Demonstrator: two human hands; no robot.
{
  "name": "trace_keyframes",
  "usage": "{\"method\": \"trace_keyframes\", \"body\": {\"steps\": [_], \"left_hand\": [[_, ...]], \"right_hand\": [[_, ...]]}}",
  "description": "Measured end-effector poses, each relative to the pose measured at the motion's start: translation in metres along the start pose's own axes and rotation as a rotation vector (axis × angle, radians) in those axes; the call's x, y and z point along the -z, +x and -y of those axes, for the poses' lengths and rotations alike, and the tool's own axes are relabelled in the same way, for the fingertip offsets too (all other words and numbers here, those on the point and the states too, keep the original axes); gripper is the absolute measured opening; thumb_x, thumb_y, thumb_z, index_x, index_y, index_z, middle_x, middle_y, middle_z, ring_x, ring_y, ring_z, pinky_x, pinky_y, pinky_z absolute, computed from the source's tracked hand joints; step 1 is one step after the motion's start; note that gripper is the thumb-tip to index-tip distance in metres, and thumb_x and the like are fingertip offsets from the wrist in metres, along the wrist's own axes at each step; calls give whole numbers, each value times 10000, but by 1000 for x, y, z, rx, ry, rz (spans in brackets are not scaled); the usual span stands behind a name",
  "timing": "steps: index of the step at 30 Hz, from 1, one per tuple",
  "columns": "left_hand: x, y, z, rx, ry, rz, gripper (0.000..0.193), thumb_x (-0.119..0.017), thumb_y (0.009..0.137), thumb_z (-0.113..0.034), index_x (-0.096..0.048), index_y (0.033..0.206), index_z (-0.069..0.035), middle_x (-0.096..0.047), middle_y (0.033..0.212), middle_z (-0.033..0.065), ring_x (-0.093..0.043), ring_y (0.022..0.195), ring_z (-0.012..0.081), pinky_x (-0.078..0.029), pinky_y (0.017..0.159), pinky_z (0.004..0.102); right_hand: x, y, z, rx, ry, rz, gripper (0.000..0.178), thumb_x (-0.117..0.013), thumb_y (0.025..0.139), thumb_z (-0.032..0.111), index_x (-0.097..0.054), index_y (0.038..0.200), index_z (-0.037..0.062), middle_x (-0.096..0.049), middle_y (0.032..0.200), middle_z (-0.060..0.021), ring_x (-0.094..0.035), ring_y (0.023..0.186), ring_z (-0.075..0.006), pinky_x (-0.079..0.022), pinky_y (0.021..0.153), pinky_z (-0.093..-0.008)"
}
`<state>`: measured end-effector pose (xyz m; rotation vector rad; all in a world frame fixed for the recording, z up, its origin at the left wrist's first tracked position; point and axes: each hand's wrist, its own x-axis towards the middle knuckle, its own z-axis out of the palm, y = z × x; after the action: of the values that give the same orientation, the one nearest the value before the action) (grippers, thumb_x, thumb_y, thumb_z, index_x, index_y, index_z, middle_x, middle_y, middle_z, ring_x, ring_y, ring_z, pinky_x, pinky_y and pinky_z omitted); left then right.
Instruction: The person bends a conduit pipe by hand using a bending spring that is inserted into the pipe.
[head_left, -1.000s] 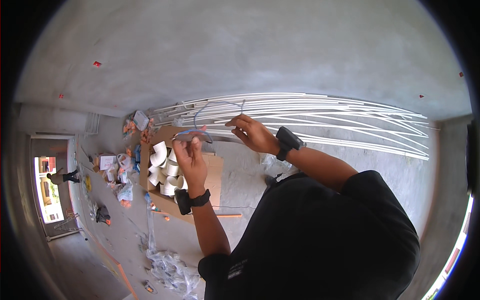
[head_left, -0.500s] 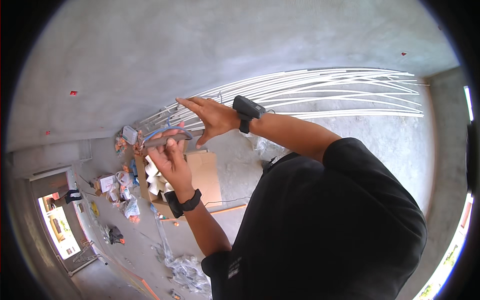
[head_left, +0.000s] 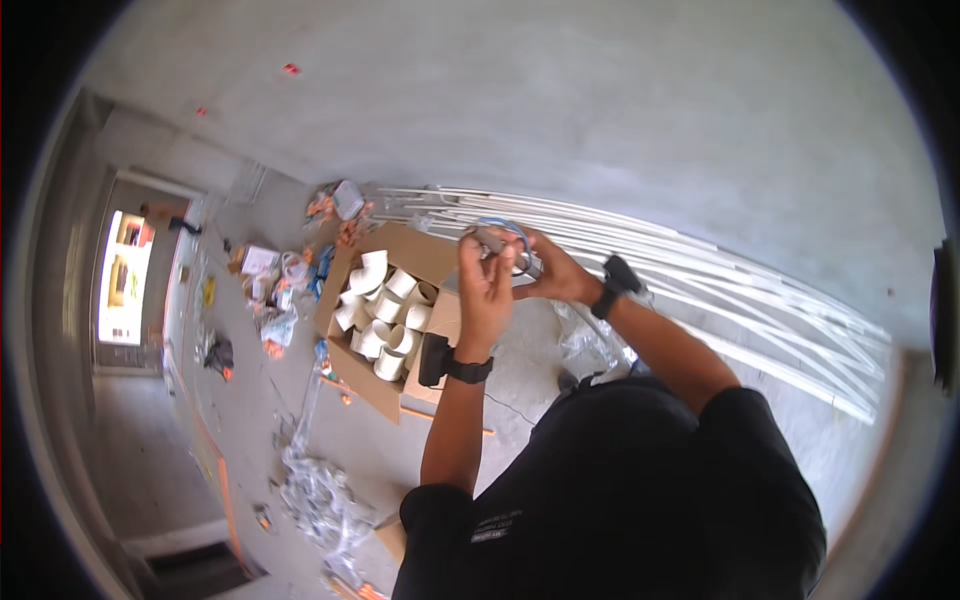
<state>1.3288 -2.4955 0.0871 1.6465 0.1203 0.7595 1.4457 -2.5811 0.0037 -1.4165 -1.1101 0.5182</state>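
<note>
Grey floor [head_left: 530, 350] beneath, blue cable [head_left: 512, 226] arcs between hands [head_left: 485, 292].

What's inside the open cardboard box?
The cardboard box holds a jumble of white pipe fittings, some curved. The box's bottom and anything beneath the top pieces are covered and can't be seen.

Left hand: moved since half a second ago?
Yes, rightward in view: the left hand overlapped the white pipe elbows in the cardboard box; now it appears right of them.
</note>
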Motion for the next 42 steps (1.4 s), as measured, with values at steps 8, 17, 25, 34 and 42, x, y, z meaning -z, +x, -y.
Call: {"method": "trace_keyframes", "body": {"steps": [8, 17, 25, 34, 42], "left_hand": [[-6, 1, -11, -62, 6, -216, 291, -520, 1005, -82, -349, 1226, 1, -541, 1171, 144, -628, 1115, 247, -494, 920, 308], [-11, 2, 2, -23, 63, -356, 329, -551, 990, -64, -380, 1261, 10, -567, 1214, 165, -589, 1129, 214, -463, 981, 306], [10, 9, 18, -2, 172, -266, 363, -561, 993, -135, -354, 1256, 5, -537, 1296, 253, -569, 1197, 314, -506, 972, 413], [10, 29, 58, 117, 140, -47, 378, -549, 1000, -158, -315, 1246, 9, -487, 1347, 296, -546, 1229, 391, -534, 950, 470], [35, 29, 121, 247, 31, 14, 382, -603, 974, -150, -352, 1236, -28, -548, 1273, 246, -592, 1178, 340, -482, 999, 398]], "right_hand": [[-45, -46, 18, -135, 132, -149, 544, -763, 792, 82, -520, 1269, -20, -547, 1271, -216, -581, 1116, -313, -492, 907, -377], [-83, -18, 9, 23, 400, 43, 618, -595, 943, 102, -295, 1473, 1, -449, 1427, -142, -418, 1332, -214, -340, 1098, -347], [-115, 10, -24, -114, 846, -139, 547, -496, 1017, 169, -252, 1489, 37, -508, 1372, -150, -496, 1259, -197, -411, 1049, -340], [-105, 9, -47, -155, 749, -470, 247, -452, 1050, 206, -545, 1208, 40, -613, 1079, -54, -558, 1018, -123, -448, 950, -289], [-90, -39, -64, -243, 457, -608, 255, -454, 1050, 200, -579, 1090, -19, -687, 1049, -90, -619, 1027, -155, -474, 934, -313]]}}
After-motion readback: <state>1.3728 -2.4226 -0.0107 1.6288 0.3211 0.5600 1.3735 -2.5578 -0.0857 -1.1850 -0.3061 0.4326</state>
